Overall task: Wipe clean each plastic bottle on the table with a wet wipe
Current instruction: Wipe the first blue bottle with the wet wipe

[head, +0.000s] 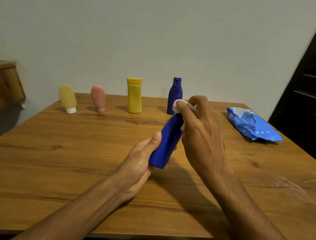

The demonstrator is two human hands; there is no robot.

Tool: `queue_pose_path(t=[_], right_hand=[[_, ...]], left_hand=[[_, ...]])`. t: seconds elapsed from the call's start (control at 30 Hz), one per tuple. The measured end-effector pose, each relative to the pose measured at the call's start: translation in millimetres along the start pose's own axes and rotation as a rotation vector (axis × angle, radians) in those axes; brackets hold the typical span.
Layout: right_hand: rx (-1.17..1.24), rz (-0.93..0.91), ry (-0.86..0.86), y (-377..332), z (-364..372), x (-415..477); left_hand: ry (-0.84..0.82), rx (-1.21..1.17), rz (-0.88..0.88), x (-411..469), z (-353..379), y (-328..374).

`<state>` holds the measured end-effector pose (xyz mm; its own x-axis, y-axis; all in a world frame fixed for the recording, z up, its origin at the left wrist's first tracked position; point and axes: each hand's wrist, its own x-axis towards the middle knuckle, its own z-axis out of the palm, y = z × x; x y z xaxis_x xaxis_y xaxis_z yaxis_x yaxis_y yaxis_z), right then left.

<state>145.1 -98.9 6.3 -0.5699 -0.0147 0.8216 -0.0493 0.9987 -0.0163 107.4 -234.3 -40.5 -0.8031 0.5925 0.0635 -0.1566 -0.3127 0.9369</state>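
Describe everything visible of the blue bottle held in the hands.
The blue bottle looks like smooth plastic, with no label in view. It is held over the table, tilted, top away. The left hand grips its base; the right hand holds a white wipe round its top, hiding the cap.

Left hand point(142, 162) curled in a grip, right hand point(199, 134) pinching just above it.

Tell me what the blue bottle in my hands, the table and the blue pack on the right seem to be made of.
Held blue bottle: likely plastic, smooth and opaque, with a soft even sheen.
Table: wood or wood-look laminate; grain lines and knots show, finish slightly glossy.
Blue pack: thin plastic film, shiny and crinkled with sharp creases.
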Motion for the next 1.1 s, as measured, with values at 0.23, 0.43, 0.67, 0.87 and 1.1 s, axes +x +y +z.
queue_pose_path(t=[0.23,0.43,0.67,0.87,1.1], right_hand=[[0.262,-0.102,-0.032,-3.0,4.2,-5.7],[0.378,0.072,0.069,6.2,10.1,-4.6],[0.513,0.165,0.15,6.9,11.2,-2.6],[0.69,0.148,0.012,5.2,10.0,-7.3],[0.701,0.138,0.017,6.7,8.6,-3.8]], left_hand=[[-0.013,-0.298,-0.072,1.2,-3.1,2.8],[-0.088,-0.323,-0.134,-2.2,1.1,5.1],[-0.131,-0.386,-0.191,-3.7,-1.6,7.8],[-0.103,-0.409,-0.134,-0.5,-5.3,15.6],[-0.122,-0.418,-0.145,0.1,-7.6,14.8]])
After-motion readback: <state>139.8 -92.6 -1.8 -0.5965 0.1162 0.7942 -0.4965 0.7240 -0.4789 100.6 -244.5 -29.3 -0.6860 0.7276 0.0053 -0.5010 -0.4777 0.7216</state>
